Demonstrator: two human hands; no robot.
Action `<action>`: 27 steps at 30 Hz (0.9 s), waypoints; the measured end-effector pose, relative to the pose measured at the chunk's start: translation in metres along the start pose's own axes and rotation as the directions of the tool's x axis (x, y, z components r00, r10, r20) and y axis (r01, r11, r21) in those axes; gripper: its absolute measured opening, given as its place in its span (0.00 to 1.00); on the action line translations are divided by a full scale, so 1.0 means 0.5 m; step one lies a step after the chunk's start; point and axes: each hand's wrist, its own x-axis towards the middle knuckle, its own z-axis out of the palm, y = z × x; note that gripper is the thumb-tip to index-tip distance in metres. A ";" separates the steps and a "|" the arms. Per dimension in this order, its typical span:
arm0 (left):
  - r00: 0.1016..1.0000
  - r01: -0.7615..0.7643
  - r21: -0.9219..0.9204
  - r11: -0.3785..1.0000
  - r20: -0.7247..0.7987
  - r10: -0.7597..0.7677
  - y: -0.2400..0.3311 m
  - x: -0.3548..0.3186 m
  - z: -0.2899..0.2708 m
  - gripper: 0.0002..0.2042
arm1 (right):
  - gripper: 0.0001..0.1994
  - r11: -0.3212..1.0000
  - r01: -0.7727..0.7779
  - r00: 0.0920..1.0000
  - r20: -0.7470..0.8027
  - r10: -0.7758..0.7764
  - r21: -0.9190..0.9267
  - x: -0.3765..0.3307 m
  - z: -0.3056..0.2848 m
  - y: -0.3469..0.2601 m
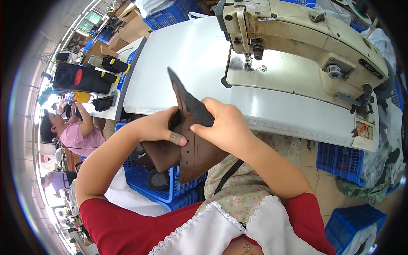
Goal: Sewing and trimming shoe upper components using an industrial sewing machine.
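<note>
Both hands grip a stitched brown leather shoe upper (202, 158) in front of my body, just off the near edge of the table. It has a row of small punched holes and a pointed flap (189, 100) with a dark grey inner face that sticks up and away from me. My left hand (159, 126) is closed on its left side, the taped thumb pressed on the brown leather near the holes. Closed at the base of the grey flap is my right hand (227, 123), its thumb against the upper. The fingers behind the leather are partly hidden.
A cream sewing machine (301, 29) stands on the white table (174, 55), with orange-handled snips (361, 129) at the right corner. Blue crates (170, 187) sit below at left, another crate (340, 161) at right. A co-worker in pink (83, 134) sits at the left.
</note>
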 end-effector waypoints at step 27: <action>0.937 -0.058 0.174 0.983 -0.331 0.114 0.072 0.114 -0.071 0.49 | 0.38 0.955 -0.188 0.979 -0.034 0.201 0.231 -0.023 -0.073 0.186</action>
